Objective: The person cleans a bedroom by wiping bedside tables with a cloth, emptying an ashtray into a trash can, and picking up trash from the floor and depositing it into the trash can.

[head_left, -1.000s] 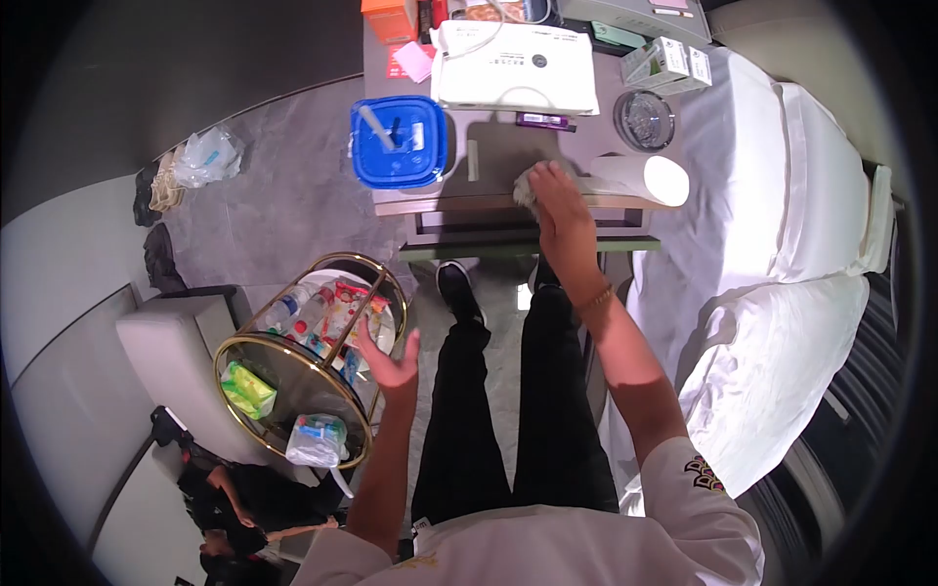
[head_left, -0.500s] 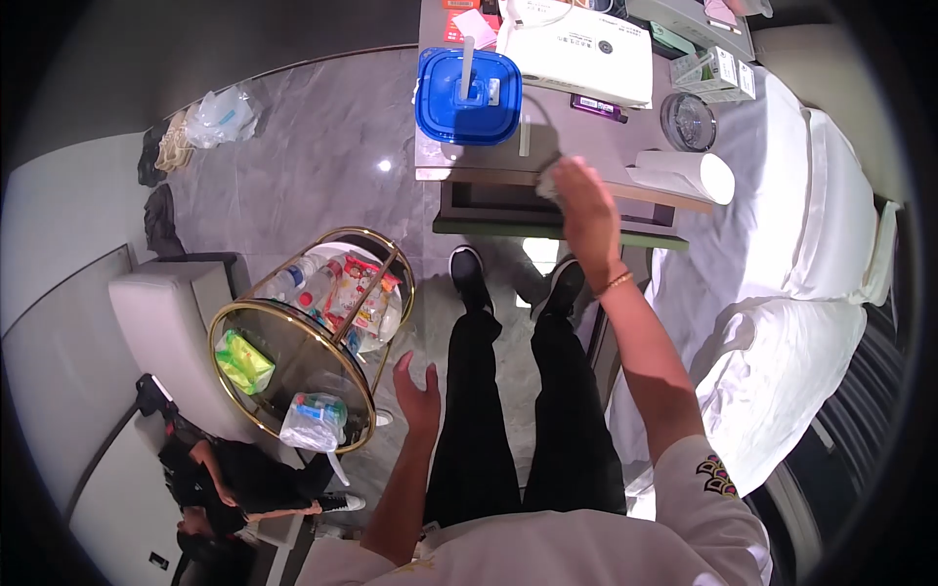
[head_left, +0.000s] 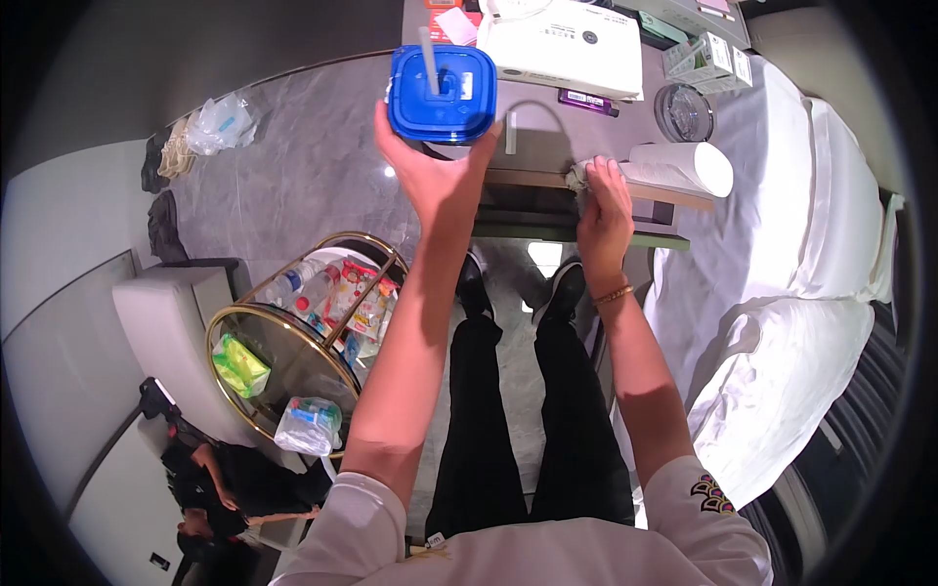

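A square container with a blue lid (head_left: 442, 115) is at the front left of the nightstand (head_left: 542, 146), and a whitish stick (head_left: 427, 54) stands up from its lid. My left hand (head_left: 440, 186) grips the container from the near side, thumb on one side and fingers on the other. My right hand (head_left: 608, 215) is at the nightstand's front edge, fingers closed over a crumpled white tissue or cloth (head_left: 577, 176). Just beside it lies a white paper roll (head_left: 705, 168). A pale strip (head_left: 511, 133) lies between the container and my right hand.
Below the top, a drawer with a green front edge (head_left: 650, 239) is pulled out. Farther back are a white pack (head_left: 557, 49), a purple box (head_left: 588, 102) and a glass ashtray (head_left: 684, 113). A gold-rimmed cart (head_left: 234, 311) holds bottles and packets. A person (head_left: 249, 479) sits lower left.
My left hand has reached forward from beside the cart and taken hold of the blue-lidded container. My right hand has shifted slightly right along the nightstand edge with the white tissue or cloth.
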`<state>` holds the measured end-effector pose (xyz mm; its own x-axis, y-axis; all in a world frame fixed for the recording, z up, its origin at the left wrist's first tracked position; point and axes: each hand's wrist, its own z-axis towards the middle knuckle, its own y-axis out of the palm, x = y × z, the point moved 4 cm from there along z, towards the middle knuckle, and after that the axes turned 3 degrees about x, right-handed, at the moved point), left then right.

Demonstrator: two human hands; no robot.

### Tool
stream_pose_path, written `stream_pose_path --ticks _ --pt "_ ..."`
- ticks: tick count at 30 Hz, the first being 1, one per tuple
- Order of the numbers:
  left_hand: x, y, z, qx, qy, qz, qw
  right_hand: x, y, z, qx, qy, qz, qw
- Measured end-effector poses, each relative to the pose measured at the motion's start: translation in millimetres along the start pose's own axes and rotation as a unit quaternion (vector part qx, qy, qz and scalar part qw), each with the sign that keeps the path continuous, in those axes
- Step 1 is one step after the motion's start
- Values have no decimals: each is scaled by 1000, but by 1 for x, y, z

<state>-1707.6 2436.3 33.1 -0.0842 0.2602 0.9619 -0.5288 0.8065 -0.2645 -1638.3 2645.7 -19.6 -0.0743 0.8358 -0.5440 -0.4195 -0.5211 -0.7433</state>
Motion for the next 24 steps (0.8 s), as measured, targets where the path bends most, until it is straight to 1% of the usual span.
stream_pose_path --ticks 1,3,4,5,7,8,9,10,12,13,15,16,18,19,21,22,24 --pt "-3 7 1 -4 1 1 1000 1 -1 0 2 4 -1 1000" --pt "-5 15 3 11 27 -123 992 1 -1 1 -8 3 8 1000" --pt "-3 18 2 30 51 -124 990 1 -2 1 -6 7 7 1000" --pt "-4 18 1 26 52 -123 991 1 -4 2 -9 10 16 1000" --pt "-3 13 3 41 90 -82 992 -2 -7 4 -11 15 24 1000" --pt "-9 9 7 49 99 -50 993 0 -10 4 -9 59 69 996" --pt "-6 4 11 46 99 -50 993 0 -12 5 -7 103 112 988" --pt "1 -3 13 46 97 -34 994 -5 -17 9 -7 106 111 988" --pt "13 -19 16 41 95 -28 994 -18 -24 18 -42 130 225 965" --pt "15 -27 18 46 90 -42 994 -26 -25 25 -42 132 226 964" --pt "21 -45 23 36 132 -22 990 -47 -8 42 -122 85 333 931" --pt "23 -54 25 36 134 -19 990 -51 4 49 -122 86 337 930" --pt "27 -68 28 41 137 28 989 -68 33 70 -141 -38 317 937" --pt "30 -72 28 42 139 30 989 -71 50 80 -140 -39 320 936" --pt "37 -80 27 50 133 22 990 -87 83 95 -130 -188 273 934" --pt "38 -83 27 43 124 8 991 -86 100 101 -130 -188 275 934" --pt "42 -87 27 42 123 3 991 -91 126 106 -142 -265 196 933"
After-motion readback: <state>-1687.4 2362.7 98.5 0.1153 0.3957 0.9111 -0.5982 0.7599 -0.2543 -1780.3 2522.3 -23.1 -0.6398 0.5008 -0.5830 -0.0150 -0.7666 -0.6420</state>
